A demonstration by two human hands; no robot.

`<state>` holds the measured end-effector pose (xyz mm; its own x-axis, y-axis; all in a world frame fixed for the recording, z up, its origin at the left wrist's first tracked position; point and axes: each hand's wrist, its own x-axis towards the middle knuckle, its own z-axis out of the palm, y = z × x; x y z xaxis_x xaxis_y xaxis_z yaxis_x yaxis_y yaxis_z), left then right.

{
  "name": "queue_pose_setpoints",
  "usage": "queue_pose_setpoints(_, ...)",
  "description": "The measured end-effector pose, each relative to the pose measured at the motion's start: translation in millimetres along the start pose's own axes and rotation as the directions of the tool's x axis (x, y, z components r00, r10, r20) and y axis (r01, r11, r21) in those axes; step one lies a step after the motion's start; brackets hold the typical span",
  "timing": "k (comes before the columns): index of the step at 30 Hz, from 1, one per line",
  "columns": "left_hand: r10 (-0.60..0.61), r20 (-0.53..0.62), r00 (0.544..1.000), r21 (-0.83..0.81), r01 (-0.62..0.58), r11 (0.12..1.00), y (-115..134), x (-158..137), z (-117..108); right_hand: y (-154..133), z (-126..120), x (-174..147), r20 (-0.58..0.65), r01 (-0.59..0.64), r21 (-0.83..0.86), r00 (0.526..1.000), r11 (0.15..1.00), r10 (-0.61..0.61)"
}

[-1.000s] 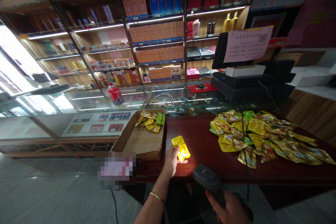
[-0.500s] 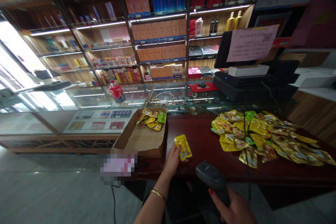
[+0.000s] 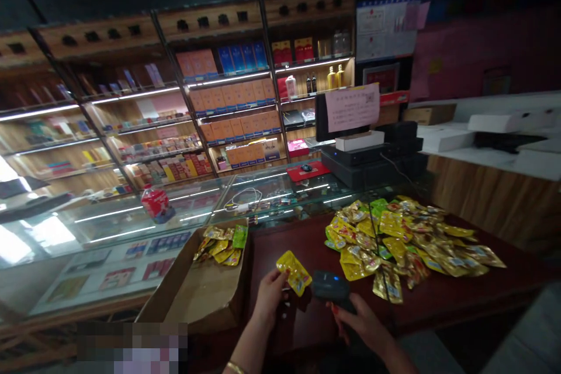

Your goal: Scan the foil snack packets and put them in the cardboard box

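Note:
A yellow snack packet (image 3: 293,272) is pinched in my left hand (image 3: 268,298), held just above the dark red table. My right hand (image 3: 366,327) is wrapped round a dark barcode scanner (image 3: 329,287), whose head points left at the packet and shows a small blue light. Scanner and packet are close together, with a narrow gap between them. To the right on the table lies a heap of gold, yellow and green packets (image 3: 397,228). Left of my left hand stands an open cardboard box (image 3: 205,298) with several similar packets (image 3: 221,245) at its far end.
A glass display counter (image 3: 193,187) runs behind the table, with a red-capped bottle (image 3: 155,204) on it. A monitor with a pink notice (image 3: 350,110) stands above a black cash drawer (image 3: 368,166). The scanner's dark cable (image 3: 377,245) hangs across the heap.
The view has tilted up and turned right. My right hand has raised the scanner closer to the packet, and its blue light now shows. The packet in my left hand is tilted more.

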<state>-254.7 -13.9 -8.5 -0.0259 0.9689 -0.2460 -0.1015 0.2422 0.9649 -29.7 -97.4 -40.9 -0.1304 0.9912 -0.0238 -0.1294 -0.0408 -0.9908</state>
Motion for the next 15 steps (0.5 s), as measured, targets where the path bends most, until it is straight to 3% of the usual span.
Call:
queue_pose_setpoints(4, -0.029, 0.093, 0.995, 0.024, 0.027, 0.999, 35, 44, 69, 9, -7, -1, -0.08, 0.037, 0.119, 0.996, 0.992, -0.028)
queue_pose_setpoints(8, -0.027, 0.224, 0.974, 0.103, 0.004, 0.995, 64, 87, 152, 9, -12, -2, -0.113, 0.046, 0.15, 0.993, 0.988, -0.029)
queue_pose_setpoints(10, -0.024, 0.289, 0.957, 0.17, -0.026, 0.985, 72, 98, 182, 8, -14, -3, -0.131, 0.029, 0.151, 0.991, 0.988, -0.009)
queue_pose_setpoints(13, 0.012, 0.287, 0.958, 0.287, -0.098, 0.953, 75, 99, 195, 8, -17, -7, -0.184, -0.006, 0.119, 0.982, 0.993, 0.028)
queue_pose_setpoints(15, 0.087, 0.247, 0.965, 0.362, -0.175, 0.915, 76, 92, 178, 10, -19, -10, -0.203, -0.003, 0.067, 0.979, 0.998, 0.017)
